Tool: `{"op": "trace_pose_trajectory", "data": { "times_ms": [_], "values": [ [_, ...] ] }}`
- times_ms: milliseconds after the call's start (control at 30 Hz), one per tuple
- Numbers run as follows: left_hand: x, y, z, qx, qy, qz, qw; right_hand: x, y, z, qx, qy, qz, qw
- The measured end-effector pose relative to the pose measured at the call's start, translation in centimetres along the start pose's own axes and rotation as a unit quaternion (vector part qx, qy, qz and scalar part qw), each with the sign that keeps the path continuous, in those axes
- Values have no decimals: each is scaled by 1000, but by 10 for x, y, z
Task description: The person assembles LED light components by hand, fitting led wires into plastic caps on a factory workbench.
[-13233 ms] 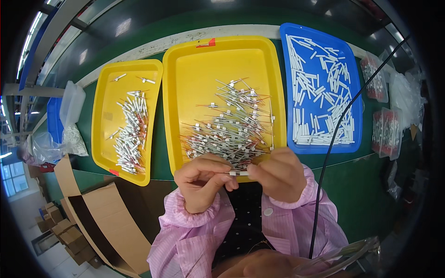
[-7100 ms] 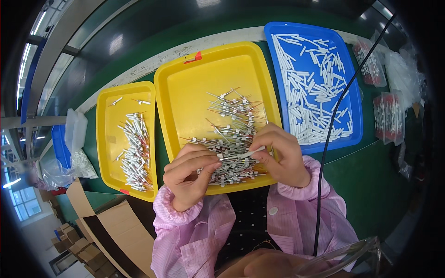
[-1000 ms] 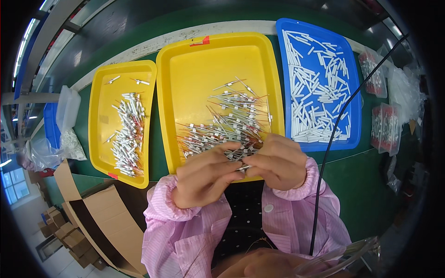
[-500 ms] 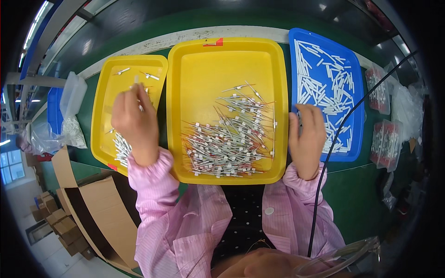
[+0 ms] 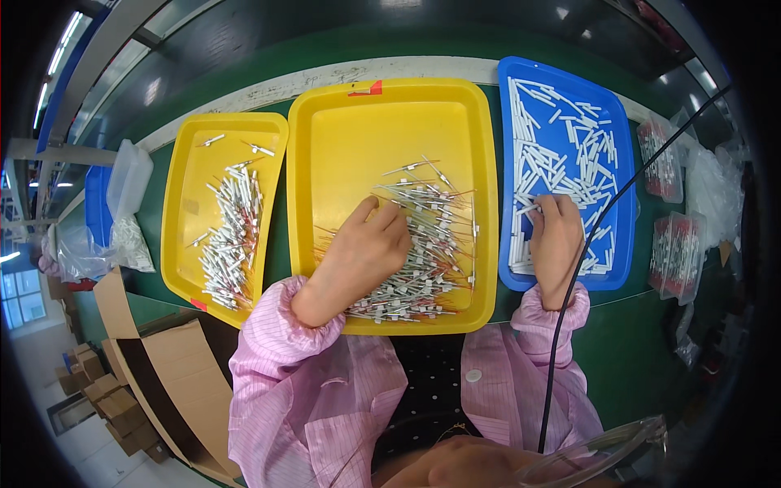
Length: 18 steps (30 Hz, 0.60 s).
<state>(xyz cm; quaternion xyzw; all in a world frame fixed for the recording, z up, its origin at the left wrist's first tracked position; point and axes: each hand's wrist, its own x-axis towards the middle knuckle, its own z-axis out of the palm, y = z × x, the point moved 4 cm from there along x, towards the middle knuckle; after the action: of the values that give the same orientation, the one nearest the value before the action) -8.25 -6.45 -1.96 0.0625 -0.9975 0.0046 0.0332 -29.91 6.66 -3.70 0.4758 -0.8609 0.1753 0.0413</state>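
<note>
My left hand (image 5: 364, 259) is over the large yellow tray (image 5: 350, 138), fingers bent and drawn together at the top of a pile of thin metal-leaded parts with small white blocks (image 5: 431, 236). Whatever its fingertips hold is hidden. Inside the blue tray (image 5: 506, 163), my right hand (image 5: 559, 248) pinches a short white tube (image 5: 527, 208) between thumb and fingers. Many loose white tubes (image 5: 569, 154) lie scattered around it. The smaller yellow tray (image 5: 183, 163) on the left holds a heap of leaded parts with white tubes on them (image 5: 230, 236).
A black cable (image 5: 598, 224) hangs across the right side, passing close to my right wrist. Clear boxes of parts (image 5: 677, 254) and plastic bags (image 5: 716, 195) stand at the far right. An open cardboard box (image 5: 191, 374) sits at the lower left, below a bag of white pieces (image 5: 130, 242).
My left hand has moved right, from the smaller yellow tray to the pile in the large one. My right hand has shifted from the blue tray's left edge into its white tubes.
</note>
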Motion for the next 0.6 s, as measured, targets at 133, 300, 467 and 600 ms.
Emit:
{"op": "trace_pose_trajectory", "data": {
  "times_ms": [133,300,467,600],
  "values": [
    [-8,-4,-10,-28,46,-24,998,2,-8,-8,29,22,-100,994],
    [-24,-2,-40,-124,144,-79,979,2,-7,-5,26,-5,-154,988],
    [-35,4,-49,-221,217,-117,943,-3,-11,-20,17,114,-107,988],
    [-40,14,-52,-384,325,-132,854,-25,-37,-12,447,40,41,892]
  ]
}}
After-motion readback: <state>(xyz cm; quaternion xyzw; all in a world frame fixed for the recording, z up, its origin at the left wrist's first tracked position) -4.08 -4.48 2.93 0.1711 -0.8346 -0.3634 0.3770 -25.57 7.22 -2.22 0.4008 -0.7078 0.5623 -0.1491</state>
